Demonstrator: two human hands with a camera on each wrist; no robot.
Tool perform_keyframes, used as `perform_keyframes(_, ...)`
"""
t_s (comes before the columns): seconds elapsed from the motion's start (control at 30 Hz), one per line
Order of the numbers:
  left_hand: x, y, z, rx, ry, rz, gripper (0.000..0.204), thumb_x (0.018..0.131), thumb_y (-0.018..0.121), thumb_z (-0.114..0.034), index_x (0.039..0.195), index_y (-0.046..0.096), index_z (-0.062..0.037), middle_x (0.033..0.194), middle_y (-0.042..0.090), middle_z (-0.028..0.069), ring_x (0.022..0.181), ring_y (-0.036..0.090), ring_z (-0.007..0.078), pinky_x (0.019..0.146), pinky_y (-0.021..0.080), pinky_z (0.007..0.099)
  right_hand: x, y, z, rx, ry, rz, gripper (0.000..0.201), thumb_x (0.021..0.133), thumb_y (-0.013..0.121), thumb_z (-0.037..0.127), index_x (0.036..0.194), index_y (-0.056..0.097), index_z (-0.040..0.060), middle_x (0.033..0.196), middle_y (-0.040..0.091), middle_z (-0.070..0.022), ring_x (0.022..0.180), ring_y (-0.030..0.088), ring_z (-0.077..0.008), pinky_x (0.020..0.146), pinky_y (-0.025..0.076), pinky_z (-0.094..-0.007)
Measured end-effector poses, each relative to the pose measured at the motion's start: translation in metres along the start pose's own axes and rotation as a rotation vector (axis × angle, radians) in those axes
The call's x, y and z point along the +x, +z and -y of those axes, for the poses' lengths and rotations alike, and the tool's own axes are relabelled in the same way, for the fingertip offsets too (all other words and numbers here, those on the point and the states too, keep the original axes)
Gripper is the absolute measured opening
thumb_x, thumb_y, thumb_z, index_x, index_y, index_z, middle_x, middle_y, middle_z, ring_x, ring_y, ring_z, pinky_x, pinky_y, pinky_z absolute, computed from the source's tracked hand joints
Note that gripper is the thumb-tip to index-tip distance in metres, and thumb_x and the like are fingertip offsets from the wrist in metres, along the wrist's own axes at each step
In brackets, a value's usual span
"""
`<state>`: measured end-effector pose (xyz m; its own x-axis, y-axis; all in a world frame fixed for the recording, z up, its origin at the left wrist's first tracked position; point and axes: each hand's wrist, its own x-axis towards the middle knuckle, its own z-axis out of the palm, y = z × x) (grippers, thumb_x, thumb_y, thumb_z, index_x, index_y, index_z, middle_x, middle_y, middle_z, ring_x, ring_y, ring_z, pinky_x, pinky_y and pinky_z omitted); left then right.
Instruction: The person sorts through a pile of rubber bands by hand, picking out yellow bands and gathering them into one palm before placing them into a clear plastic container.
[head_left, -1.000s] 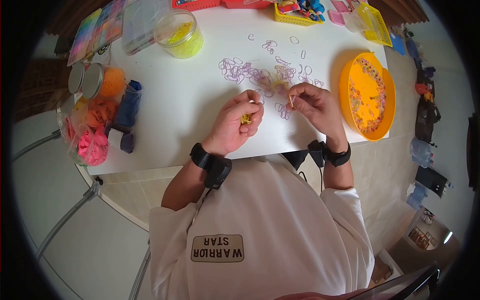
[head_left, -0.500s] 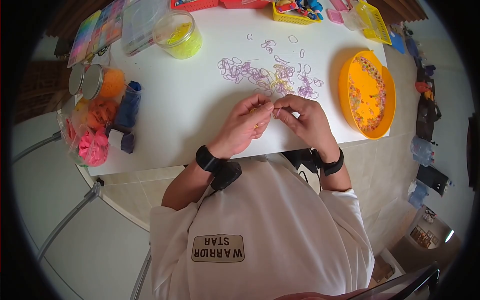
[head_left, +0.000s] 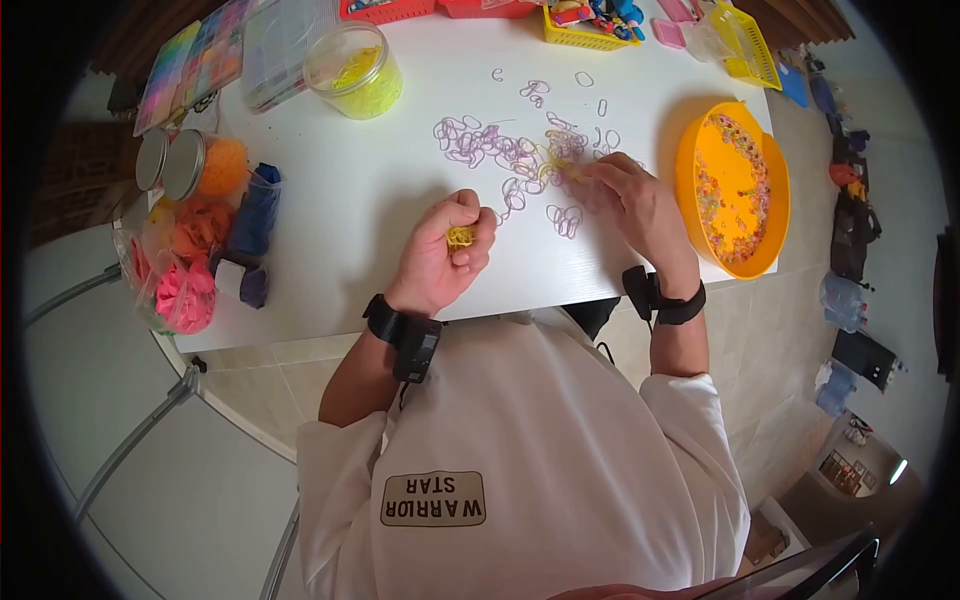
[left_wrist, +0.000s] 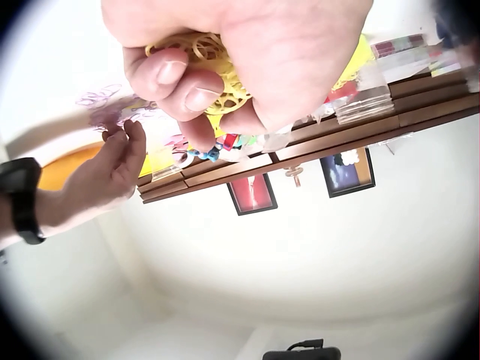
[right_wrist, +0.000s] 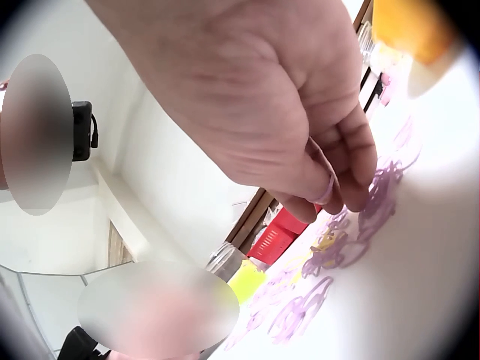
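Curled fingers of the left hand (head_left: 440, 250) grip a bunch of yellow rubber bands (head_left: 460, 237), held just above the white table; the left wrist view shows the yellow bands (left_wrist: 204, 51) bulging between fingers and palm. Over the right side of a loose spread of purple bands (head_left: 480, 145) is the right hand (head_left: 648, 210), fingers bent down. In the right wrist view a purple band (right_wrist: 327, 190) lies at the thumb and fingertips of the right hand (right_wrist: 300, 127). Some yellow bands (head_left: 548, 160) lie among the purple ones.
A clear jar of yellow-green bands (head_left: 365, 85) stands at the back left. Jars and bags of orange, pink and blue items (head_left: 185, 297) line the left edge. An orange tray of beads (head_left: 690, 165) sits at the right; baskets (head_left: 590, 38) stand along the back.
The hands, together half a second ago, have parted: the left drew back left with its yellow bands, the right moved out over the purple bands.
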<state>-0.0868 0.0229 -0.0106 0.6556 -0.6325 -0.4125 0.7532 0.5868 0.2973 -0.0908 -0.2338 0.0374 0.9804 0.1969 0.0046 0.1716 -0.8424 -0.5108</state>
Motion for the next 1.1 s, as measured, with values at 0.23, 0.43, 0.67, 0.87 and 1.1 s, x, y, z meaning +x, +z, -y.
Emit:
perform_keyframes(0.23, -0.009, 0.007, -0.007, 0.114, 0.001, -0.018, 0.012, 0.096, 0.051, -0.016, 0.084, 0.048, -0.0154, 0.064, 0.034, -0.0070, 0.049, 0.025, 0.0042, 0.044, 0.021, 0.0190, 0.004, 0.000, -0.015, -0.017, -0.089, -0.031, 0.009, 0.079, 0.062, 0.003, 0.088, 0.066, 0.0037, 0.090, 0.063, -0.0087, 0.086, 0.062, -0.0302, 0.075, 0.051, -0.0393)
perform_keyframes(0.43, -0.010, -0.001, -0.003, 0.172, 0.038, 0.046, 0.038, 0.103, 0.041, -0.045, 0.077, 0.044, -0.0166, 0.062, 0.028, -0.0072, 0.051, 0.020, 0.0052, 0.044, 0.017, 0.0210, 0.008, -0.002, -0.011, -0.025, -0.168, -0.021, 0.007, 0.081, 0.065, 0.009, 0.083, 0.064, 0.0019, 0.087, 0.062, -0.0099, 0.085, 0.060, -0.0308, 0.077, 0.050, -0.0393)
perform_keyframes(0.67, -0.007, 0.003, -0.005, 0.115, -0.033, -0.001, 0.059, 0.100, 0.028, -0.061, 0.060, 0.027, -0.0181, 0.056, 0.022, -0.0070, 0.047, 0.016, 0.0074, 0.043, 0.014, 0.0237, 0.019, 0.012, -0.007, -0.115, -0.145, -0.071, 0.010, 0.081, 0.067, 0.014, 0.083, 0.066, 0.0041, 0.084, 0.062, -0.0106, 0.084, 0.061, -0.0298, 0.081, 0.050, -0.0392)
perform_keyframes(0.87, -0.004, 0.005, -0.005, 0.106, -0.053, 0.026, 0.059, 0.101, 0.028, -0.060, 0.058, 0.027, -0.0184, 0.055, 0.021, -0.0068, 0.046, 0.015, 0.0076, 0.043, 0.014, 0.0241, 0.020, 0.025, -0.014, -0.118, -0.101, -0.035, 0.012, 0.081, 0.068, 0.016, 0.085, 0.067, 0.0048, 0.082, 0.062, -0.0110, 0.083, 0.061, -0.0294, 0.079, 0.050, -0.0385)
perform_keyframes(1.1, 0.000, 0.005, -0.002, 0.146, -0.054, 0.045, 0.052, 0.104, 0.032, -0.050, 0.063, 0.033, -0.0175, 0.058, 0.022, -0.0065, 0.049, 0.016, 0.0070, 0.044, 0.016, 0.0232, 0.013, 0.007, -0.004, 0.123, 0.056, -0.057, 0.015, 0.085, 0.067, 0.013, 0.095, 0.066, 0.0019, 0.091, 0.064, -0.0121, 0.076, 0.064, -0.0261, 0.069, 0.051, -0.0316)
